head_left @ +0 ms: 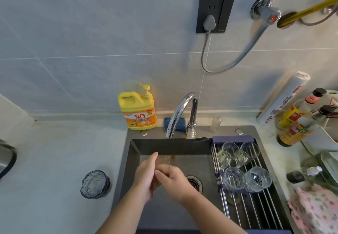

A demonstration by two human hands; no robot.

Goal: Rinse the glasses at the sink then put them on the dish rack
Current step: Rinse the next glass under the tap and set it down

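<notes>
Head view: left hand [144, 178] and right hand [174, 180] together grip one glass [164, 160] over the sink [164, 146]

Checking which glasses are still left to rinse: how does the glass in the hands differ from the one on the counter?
The amber glass is gripped by the left hand and right hand over the sink; the blue-grey glass stands untouched on the counter. The blue-grey glass has a rippled wall; the amber glass looks plainer. Both are see-through, neither on the rack.
</notes>
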